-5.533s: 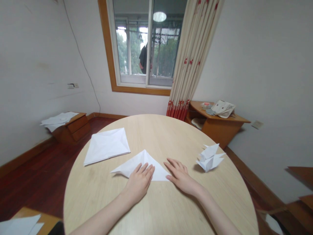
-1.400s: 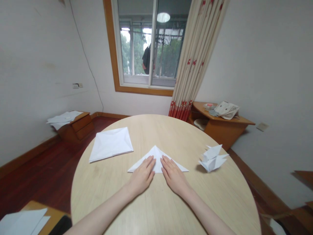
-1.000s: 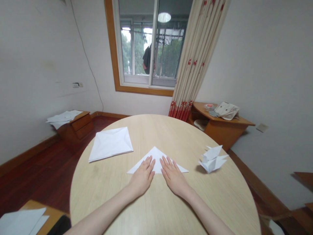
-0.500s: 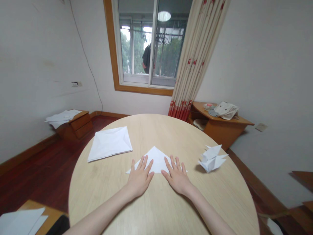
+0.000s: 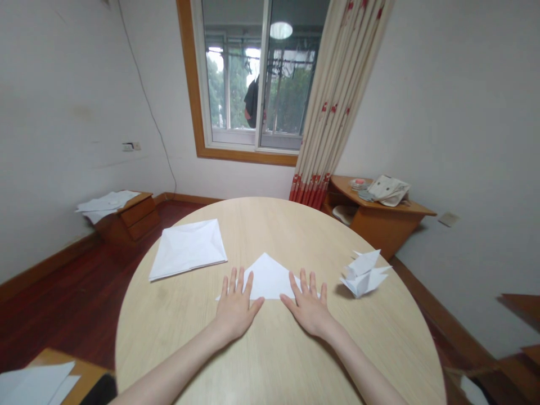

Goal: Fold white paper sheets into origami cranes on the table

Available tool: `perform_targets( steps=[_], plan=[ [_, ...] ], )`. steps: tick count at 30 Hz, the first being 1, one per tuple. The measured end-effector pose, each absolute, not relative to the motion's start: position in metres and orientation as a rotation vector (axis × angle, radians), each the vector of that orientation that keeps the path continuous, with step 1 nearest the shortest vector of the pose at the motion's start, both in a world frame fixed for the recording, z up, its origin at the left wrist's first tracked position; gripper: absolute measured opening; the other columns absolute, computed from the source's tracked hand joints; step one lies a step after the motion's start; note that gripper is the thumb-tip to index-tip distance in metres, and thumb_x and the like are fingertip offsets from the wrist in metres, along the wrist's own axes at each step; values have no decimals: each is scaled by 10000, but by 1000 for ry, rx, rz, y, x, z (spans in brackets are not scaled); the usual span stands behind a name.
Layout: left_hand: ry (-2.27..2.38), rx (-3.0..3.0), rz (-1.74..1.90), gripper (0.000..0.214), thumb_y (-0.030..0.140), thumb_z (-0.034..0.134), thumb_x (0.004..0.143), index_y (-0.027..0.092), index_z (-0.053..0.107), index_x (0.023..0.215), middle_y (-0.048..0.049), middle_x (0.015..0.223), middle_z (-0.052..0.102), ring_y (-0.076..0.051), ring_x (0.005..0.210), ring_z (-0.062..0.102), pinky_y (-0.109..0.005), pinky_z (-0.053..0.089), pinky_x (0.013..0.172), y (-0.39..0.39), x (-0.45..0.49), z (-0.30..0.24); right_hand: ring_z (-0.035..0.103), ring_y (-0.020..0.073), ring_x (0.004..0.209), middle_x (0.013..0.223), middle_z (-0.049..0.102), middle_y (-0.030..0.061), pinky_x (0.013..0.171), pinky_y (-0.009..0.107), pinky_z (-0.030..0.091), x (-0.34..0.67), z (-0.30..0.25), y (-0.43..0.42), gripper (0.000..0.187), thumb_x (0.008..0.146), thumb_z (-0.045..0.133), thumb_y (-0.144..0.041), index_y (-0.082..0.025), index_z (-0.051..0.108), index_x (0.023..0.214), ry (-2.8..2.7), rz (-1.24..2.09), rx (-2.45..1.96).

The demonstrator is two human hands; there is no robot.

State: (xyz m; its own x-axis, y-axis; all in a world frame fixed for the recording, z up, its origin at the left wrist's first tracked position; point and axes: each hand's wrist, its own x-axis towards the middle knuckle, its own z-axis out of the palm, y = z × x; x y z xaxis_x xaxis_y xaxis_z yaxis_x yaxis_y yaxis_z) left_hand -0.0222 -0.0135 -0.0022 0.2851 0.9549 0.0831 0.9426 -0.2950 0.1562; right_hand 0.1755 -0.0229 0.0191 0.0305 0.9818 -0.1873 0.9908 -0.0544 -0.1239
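Observation:
A white sheet of paper, folded into a triangle, lies flat on the round wooden table with its peak pointing away from me. My left hand rests over its left side, fingers spread, the tips on the paper. Over the right side lies my right hand, also flat with fingers apart. Both thumbs touch near the paper's bottom edge. The hands cover much of the two side corners.
A stack of white paper lies at the table's left. Folded paper cranes or similar shapes stand at the right. Beyond the table are a small drawer cabinet, a corner desk and a curtain.
My hands have slid apart along the paper, the left fingers moving left and the right ones right. More of the triangle's middle shows. The paper stays in place.

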Motion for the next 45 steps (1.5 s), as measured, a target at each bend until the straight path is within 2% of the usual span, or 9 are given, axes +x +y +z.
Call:
perform_targets(
  steps=[6,10,14,19,27,31,34,39,45],
  plan=[
    [1811,2436,272,576,422,337,970,133,269,1464,-161,1521,189,-305,1415,109,-519,159,1136,-13,-24,2,-32,274,1422,1562,31,69,1129,544,9,184,26,-21,522,984,216,-399,-274,137,1484,2172,-346,2147],
    [1742,2442,219,487,303,303,988,191,283,1461,-171,1519,198,-292,1415,109,-540,160,1122,-10,-31,6,-9,287,1421,1564,65,27,1126,558,50,195,31,-18,483,991,213,-345,-342,165,1471,2154,-346,2123],
    [1610,2431,195,460,312,319,990,294,295,1449,-117,1546,133,-316,1413,36,-570,138,1110,-1,-47,9,14,295,1418,1563,87,43,1133,519,115,205,30,-15,484,990,237,-315,-323,190,1471,2165,-343,2111],
    [1398,2466,162,445,315,312,996,354,287,1438,-65,1559,31,-308,1412,-46,-566,94,1115,8,-68,14,30,295,1417,1560,105,63,1133,504,146,216,24,-10,497,980,265,-245,-294,215,1472,2183,-342,2126],
    [1348,2406,71,500,257,394,960,349,284,1440,-74,1547,1,-296,1398,-108,-562,46,1114,17,-83,21,22,284,1418,1553,123,82,1138,502,142,226,18,-6,508,968,278,-243,-246,238,1474,2323,-333,2050],
    [1334,2417,116,581,252,414,927,207,226,1475,-131,1538,68,-263,1422,-26,-526,58,1129,21,-88,18,12,268,1424,1556,116,69,1146,501,96,223,20,-8,516,958,257,-216,-220,248,1474,2369,-346,2021],
    [1318,2402,190,592,244,400,911,144,235,1471,-123,1536,145,-231,1430,49,-473,72,1150,21,-87,19,51,250,1429,1552,159,55,1149,496,81,219,22,-9,513,957,233,-215,-198,269,1468,2394,-362,2008],
    [1279,2345,392,596,351,445,897,178,299,1448,-87,1518,250,-221,1417,183,-420,117,1163,15,-77,24,206,213,1411,1510,294,72,1156,453,96,214,26,-10,487,943,276,-232,-163,396,1411,2484,-337,2051],
    [1282,2299,510,615,307,463,873,169,291,1447,-84,1506,296,-215,1378,304,-405,190,1156,11,-69,19,335,207,1362,1432,437,84,1136,435,183,206,25,-9,443,919,354,-243,-163,514,1324,2564,-363,2166]
  ],
)
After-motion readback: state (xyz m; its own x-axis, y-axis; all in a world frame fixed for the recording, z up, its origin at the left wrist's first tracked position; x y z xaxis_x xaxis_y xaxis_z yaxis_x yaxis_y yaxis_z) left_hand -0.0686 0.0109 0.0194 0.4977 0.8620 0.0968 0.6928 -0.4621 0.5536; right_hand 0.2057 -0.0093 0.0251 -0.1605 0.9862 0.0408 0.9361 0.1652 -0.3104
